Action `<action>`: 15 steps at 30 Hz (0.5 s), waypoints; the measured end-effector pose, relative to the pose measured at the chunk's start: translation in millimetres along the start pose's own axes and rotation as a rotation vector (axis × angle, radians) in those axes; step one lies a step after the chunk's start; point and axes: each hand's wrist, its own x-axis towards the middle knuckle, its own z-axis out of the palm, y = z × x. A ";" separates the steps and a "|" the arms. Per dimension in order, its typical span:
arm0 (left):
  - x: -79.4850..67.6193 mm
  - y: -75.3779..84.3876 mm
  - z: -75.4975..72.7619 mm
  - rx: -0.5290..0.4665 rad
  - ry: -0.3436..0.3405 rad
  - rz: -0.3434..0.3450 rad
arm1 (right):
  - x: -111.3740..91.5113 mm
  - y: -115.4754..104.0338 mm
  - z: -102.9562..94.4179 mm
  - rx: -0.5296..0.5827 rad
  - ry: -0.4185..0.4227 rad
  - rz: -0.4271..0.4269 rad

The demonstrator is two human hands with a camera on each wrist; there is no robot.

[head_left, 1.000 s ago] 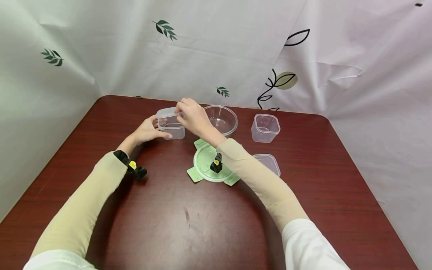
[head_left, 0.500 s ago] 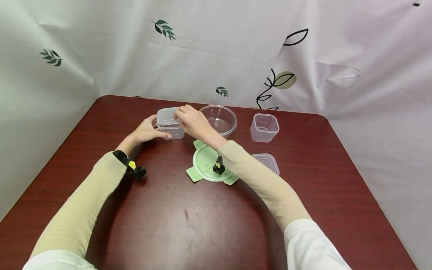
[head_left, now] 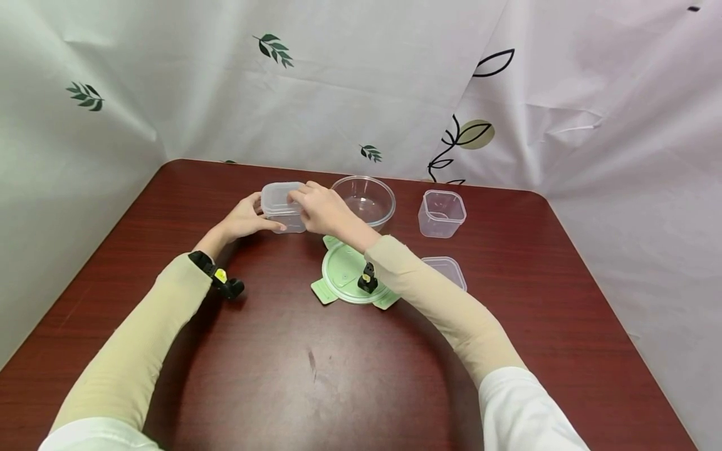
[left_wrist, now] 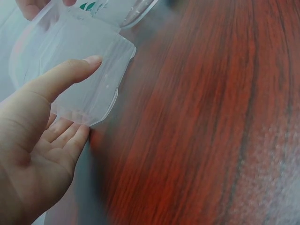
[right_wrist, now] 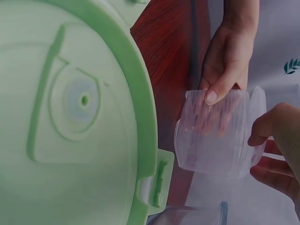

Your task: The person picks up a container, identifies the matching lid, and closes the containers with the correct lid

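A small clear plastic food container (head_left: 289, 223) stands on the table at the back left. My left hand (head_left: 242, 219) grips its side, thumb across the front and fingers behind, as the left wrist view shows on the container wall (left_wrist: 89, 93). Over the container's mouth sits a translucent lid (head_left: 275, 196). My right hand (head_left: 327, 212) pinches the lid's right edge. In the right wrist view a narrow gap shows between the lid (right_wrist: 257, 108) and part of the container's rim. The right hand hides the lid's right corner in the head view.
A round glass bowl (head_left: 389, 216) stands just right of the right hand. Under the right forearm lies a round green lid (head_left: 344, 275) with side flaps. Farther right are a second clear container (head_left: 442, 224) and a flat clear lid (head_left: 449, 270). A patterned sheet hangs behind the table.
My right hand has moved down, lowering the lid from a raised tilt onto the container's top. The left hand and the container have stayed put.
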 end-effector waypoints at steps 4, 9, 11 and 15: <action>-1.0 -0.3 -0.6 0.016 0.000 0.006 | -0.7 -0.8 1.6 -0.007 -0.023 -0.025; -1.4 -1.5 -0.6 0.025 -0.006 0.010 | -2.0 -1.4 4.0 -0.026 -0.036 -0.031; -0.9 -2.3 -0.7 0.013 -0.006 0.010 | -1.8 -1.7 4.5 -0.033 -0.037 -0.023; 0.1 -3.2 -1.1 -0.015 -0.005 0.017 | -0.2 -1.6 5.7 -0.041 -0.036 -0.006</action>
